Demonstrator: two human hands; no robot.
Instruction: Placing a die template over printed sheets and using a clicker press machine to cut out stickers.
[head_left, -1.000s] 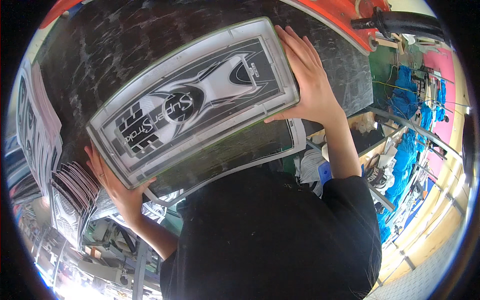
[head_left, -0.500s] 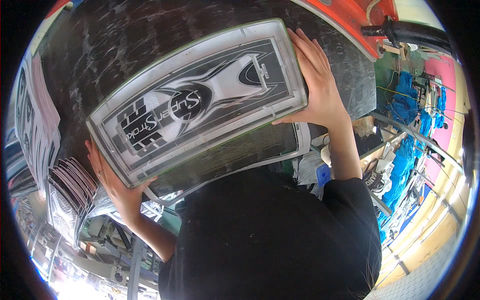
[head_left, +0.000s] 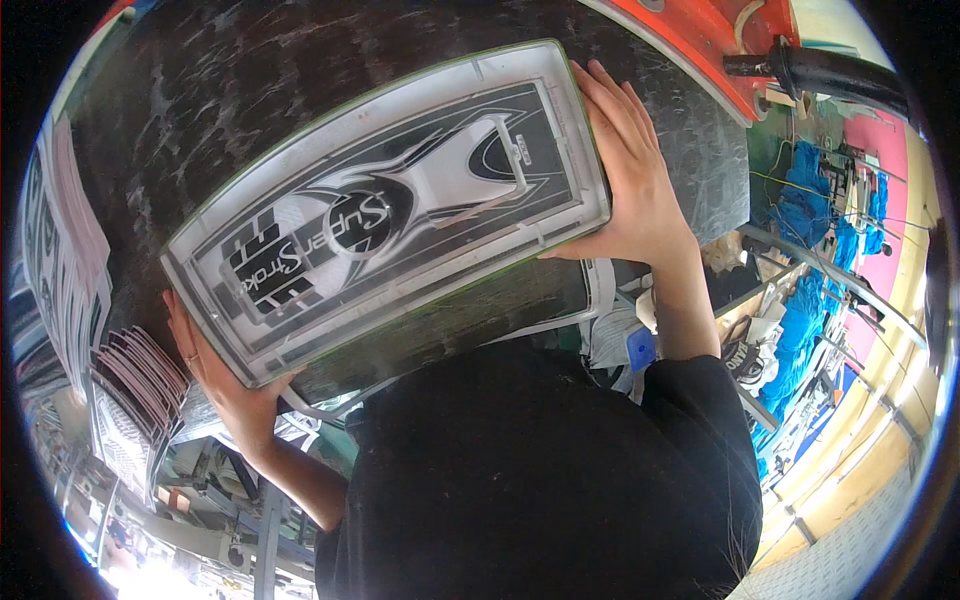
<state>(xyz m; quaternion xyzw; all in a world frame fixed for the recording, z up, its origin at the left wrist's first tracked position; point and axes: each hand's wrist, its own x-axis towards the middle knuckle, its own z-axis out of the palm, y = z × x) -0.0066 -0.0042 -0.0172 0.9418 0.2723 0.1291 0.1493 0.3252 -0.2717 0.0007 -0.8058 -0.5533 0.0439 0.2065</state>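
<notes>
Between my two hands is a shallow clear-walled rectangular frame [head_left: 430, 281] with a green outer edge. It tilts, its right end farther from me. A black, white and grey printed panel [head_left: 455, 180] shows within it; I cannot tell whether the panel is part of it or lies beneath. My left hand [head_left: 228, 388] grips the near left corner, fingers along the end wall and thumb under the near edge. Round the right end wraps my right hand [head_left: 640, 195], fingers on the far side and thumb at the near edge.
Beneath lies a dark marbled tabletop [head_left: 250, 85]. Stacked printed sheets [head_left: 88, 230] stand at its left, with a second stack [head_left: 145, 370] nearer me. A red metal part [head_left: 690, 45] and a black bar [head_left: 835, 72] occupy the far right. Blue material [head_left: 800, 300] hangs beyond the table.
The frame has shifted slightly left and toward me, both hands moving with it. The grip looks the same.
</notes>
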